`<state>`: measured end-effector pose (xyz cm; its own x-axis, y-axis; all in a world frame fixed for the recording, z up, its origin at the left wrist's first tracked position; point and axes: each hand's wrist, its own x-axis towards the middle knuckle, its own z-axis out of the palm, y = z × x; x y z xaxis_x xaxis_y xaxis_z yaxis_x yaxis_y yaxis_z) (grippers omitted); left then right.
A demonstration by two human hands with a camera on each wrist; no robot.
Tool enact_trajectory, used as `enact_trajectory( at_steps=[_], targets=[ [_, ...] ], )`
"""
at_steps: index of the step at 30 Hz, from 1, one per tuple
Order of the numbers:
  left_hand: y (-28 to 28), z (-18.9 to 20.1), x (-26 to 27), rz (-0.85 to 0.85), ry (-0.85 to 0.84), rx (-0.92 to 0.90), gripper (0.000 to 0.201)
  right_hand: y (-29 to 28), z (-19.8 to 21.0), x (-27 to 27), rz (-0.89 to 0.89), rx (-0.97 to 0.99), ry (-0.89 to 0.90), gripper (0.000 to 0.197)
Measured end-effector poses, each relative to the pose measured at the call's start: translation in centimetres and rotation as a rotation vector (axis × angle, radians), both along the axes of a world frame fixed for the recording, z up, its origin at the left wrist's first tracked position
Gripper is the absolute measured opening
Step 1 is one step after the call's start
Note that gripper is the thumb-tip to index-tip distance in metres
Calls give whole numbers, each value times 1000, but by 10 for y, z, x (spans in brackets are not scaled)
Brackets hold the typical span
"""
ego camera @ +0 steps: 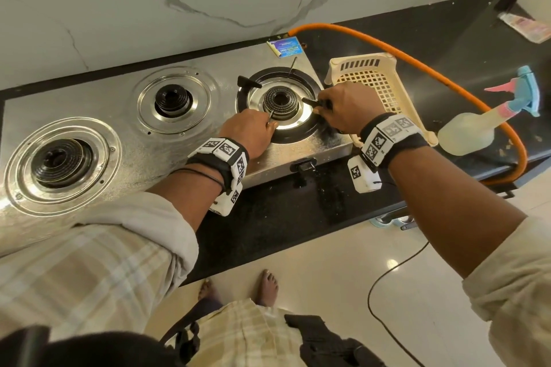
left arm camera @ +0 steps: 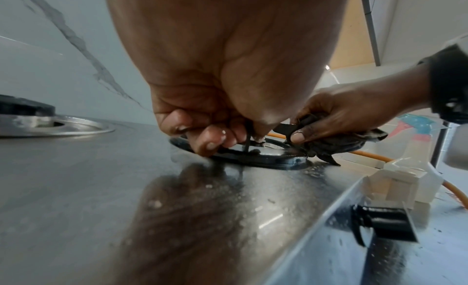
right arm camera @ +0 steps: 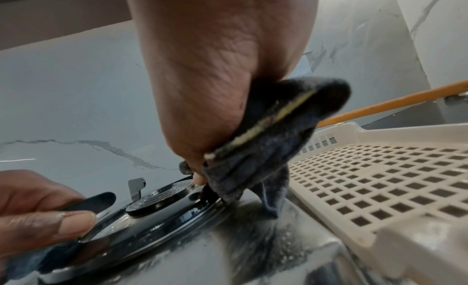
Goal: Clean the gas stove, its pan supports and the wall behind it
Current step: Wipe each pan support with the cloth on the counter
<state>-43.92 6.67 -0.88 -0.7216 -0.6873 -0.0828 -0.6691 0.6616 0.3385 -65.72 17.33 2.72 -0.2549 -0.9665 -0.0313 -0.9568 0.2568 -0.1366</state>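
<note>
Pan support (ego camera: pixel 275 104) ringing the stove's (ego camera: pixel 125 140) right burner, my left hand (ego camera: pixel 252 129) pinching its near prong, my right hand (ego camera: pixel 343 106) clutching a dark cloth (right arm camera: pixel 273 133) round another

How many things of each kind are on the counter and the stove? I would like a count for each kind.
Burners: 3
Pan support: 1
Basket: 1
Spray bottle: 1
Hose: 1
Cloth: 1
Total: 8

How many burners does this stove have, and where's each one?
3. One burner sits at the stove's left end, one burner in the middle, and one burner at the right end, between the left hand and right hand. None looks hidden.
</note>
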Motion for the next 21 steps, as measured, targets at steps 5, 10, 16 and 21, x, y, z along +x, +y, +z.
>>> enact_trajectory(
  at_steps=[5, 10, 16, 21],
  targets=[
    [-1, 3, -3, -5, -24, -1, 34, -2, 3, -2, 2, 16, -5, 23],
    [-5, 8, -2, -14, -86, -35, 36, -3, 4, -6, 2, 72, -37, 29],
    [-4, 6, -2, -19, -112, -31, 36, 2, 0, -6, -37, -6, -88, 35],
    [-2, 4, 0, -5, -80, 8, 38, 6, -7, 6, -30, -39, -61, 24]
  ],
)
